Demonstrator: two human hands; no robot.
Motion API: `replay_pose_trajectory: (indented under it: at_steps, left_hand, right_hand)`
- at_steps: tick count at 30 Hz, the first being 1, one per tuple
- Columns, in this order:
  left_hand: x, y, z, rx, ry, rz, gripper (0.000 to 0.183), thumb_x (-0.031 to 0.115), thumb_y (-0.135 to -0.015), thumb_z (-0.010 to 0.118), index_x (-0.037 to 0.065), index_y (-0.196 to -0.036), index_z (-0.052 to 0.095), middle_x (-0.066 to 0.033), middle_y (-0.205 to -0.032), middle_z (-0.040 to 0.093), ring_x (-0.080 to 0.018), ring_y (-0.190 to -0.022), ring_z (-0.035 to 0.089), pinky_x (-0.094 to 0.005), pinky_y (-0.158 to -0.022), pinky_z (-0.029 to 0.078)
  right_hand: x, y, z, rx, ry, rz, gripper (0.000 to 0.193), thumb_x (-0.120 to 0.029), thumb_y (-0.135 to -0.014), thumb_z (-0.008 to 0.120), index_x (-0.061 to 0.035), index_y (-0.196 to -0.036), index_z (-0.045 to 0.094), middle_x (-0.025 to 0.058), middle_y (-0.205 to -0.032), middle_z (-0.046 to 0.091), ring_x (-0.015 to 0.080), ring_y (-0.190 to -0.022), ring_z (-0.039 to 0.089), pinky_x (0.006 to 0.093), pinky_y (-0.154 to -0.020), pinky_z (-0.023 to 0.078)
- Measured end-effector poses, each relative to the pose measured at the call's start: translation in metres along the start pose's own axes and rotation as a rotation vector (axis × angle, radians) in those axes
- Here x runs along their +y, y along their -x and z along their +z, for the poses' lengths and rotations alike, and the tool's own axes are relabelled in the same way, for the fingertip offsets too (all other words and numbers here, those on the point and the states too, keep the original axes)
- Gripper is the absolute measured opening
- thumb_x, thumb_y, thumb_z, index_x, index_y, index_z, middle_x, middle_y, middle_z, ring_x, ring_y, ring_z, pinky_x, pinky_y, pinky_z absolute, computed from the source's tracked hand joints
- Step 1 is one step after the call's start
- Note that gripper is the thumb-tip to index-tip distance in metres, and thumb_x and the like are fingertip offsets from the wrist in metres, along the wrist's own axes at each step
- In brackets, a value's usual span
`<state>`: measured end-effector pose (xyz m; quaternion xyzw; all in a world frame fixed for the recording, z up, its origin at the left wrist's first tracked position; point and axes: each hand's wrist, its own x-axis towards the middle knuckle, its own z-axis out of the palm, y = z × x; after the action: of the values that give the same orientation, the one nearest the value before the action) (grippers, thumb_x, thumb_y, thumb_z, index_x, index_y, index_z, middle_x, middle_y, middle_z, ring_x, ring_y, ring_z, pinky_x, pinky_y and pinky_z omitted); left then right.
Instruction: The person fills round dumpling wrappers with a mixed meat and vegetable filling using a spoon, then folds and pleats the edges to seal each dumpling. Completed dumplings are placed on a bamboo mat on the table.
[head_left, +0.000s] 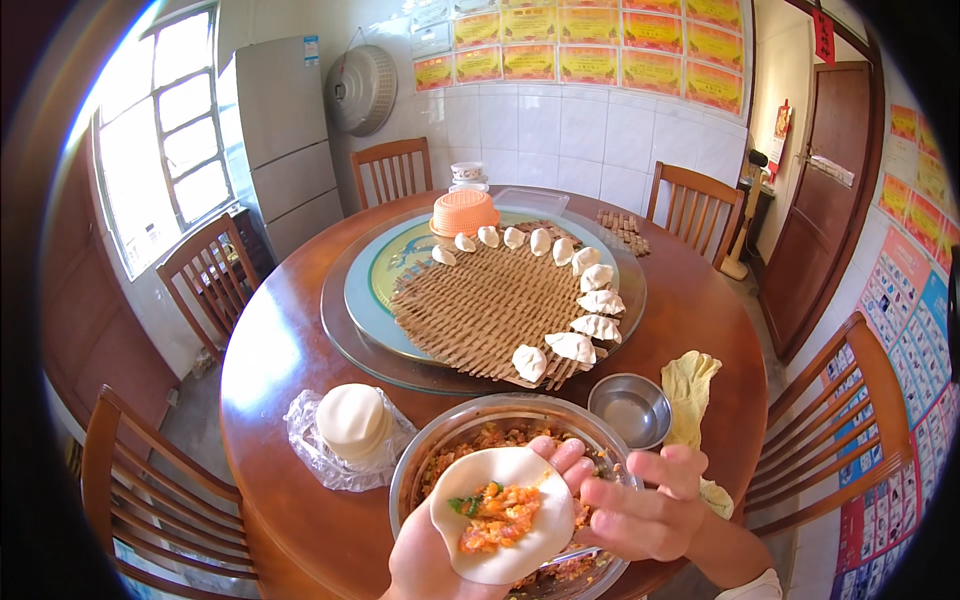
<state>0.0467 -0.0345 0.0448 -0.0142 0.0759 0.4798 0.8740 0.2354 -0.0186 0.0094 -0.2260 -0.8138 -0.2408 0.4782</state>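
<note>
A round dumpling wrapper [548, 510] lies across the palm of my left hand [412, 560], whose fingertips show past its far right edge. Orange minced filling [505, 518] with bits of green sits in its middle. Just right of the wrapper is my right hand [650, 505], fingers apart and slightly bent, with nothing seen in them. Both hands are above a large metal bowl [408, 470] of the same filling, partly hidden by them. A shiny edge shows in the bowl beneath my right hand; its kind is unclear.
Left of the bowl, stacked wrappers [352, 420] rest on a plastic bag [310, 465]. A small metal bowl [630, 410] and yellowish cloth [690, 390] are at right. Beyond, a woven mat [470, 300] holds several dumplings [572, 346] beside an orange basket [465, 212]. Wooden chairs [840, 420] surround the table.
</note>
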Motion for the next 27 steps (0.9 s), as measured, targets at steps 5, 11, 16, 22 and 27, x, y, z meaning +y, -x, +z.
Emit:
replay_pose_trajectory:
  at_steps: [5, 11, 16, 22, 27]
  left_hand:
    - [-0.007, 0.008, 0.007, -0.076, -0.327, -0.027, 0.056, 0.028, -0.096, 0.023, -0.006, -0.139, 0.015, -0.0231, -0.145, 0.017, -0.0375, -0.134, 0.021, -0.0455, -0.112, 0.016]
    - [-0.002, -0.01, -0.027, -0.364, -0.114, -0.157, 0.047, 0.026, -0.096, 0.028, -0.005, -0.13, 0.037, -0.0194, -0.131, 0.044, -0.0306, -0.117, 0.047, -0.043, -0.099, 0.04]
    - [-0.004, -0.021, -0.049, -0.57, -0.042, -0.208, 0.045, 0.028, -0.096, 0.03, -0.004, -0.125, 0.043, -0.0163, -0.121, 0.053, -0.0269, -0.108, 0.054, -0.0402, -0.093, 0.045]
    - [-0.003, -0.016, -0.048, -0.454, -0.073, -0.202, 0.048, 0.029, -0.096, 0.029, -0.007, -0.127, 0.039, -0.0192, -0.123, 0.051, -0.0282, -0.108, 0.055, -0.0408, -0.094, 0.045]
    - [-0.004, -0.017, -0.039, -0.496, -0.037, -0.231, 0.05, 0.029, -0.096, 0.028, -0.008, -0.129, 0.037, -0.0212, -0.126, 0.048, -0.0302, -0.111, 0.053, -0.0405, -0.096, 0.044]
  right_hand:
    - [-0.007, -0.004, -0.003, 0.057, -0.006, -0.081, 0.012, -0.02, -0.081, 0.059, -0.0251, -0.09, 0.064, -0.0126, -0.105, 0.064, 0.0088, -0.104, 0.052, 0.0306, -0.096, 0.028]
    - [-0.006, -0.016, -0.007, -0.049, -0.096, -0.005, 0.009, -0.018, -0.078, 0.062, -0.0231, -0.085, 0.061, -0.0105, -0.099, 0.065, 0.0114, -0.099, 0.056, 0.0304, -0.092, 0.03]
    - [-0.003, -0.024, -0.016, -0.182, -0.146, 0.056, 0.029, -0.003, -0.068, 0.071, -0.0214, -0.084, 0.056, -0.0083, -0.096, 0.066, 0.016, -0.101, 0.055, 0.0328, -0.088, 0.029]
    - [-0.008, -0.016, -0.029, -0.213, 0.148, -0.161, 0.02, -0.015, -0.076, 0.066, -0.025, -0.09, 0.056, -0.0106, -0.097, 0.066, 0.0127, -0.103, 0.05, 0.0328, -0.088, 0.028]
    - [-0.008, -0.013, -0.028, -0.044, 0.219, -0.31, 0.008, -0.022, -0.085, 0.057, -0.0164, -0.09, 0.058, -0.0026, -0.087, 0.067, 0.0113, -0.084, 0.055, 0.0292, -0.076, 0.037]
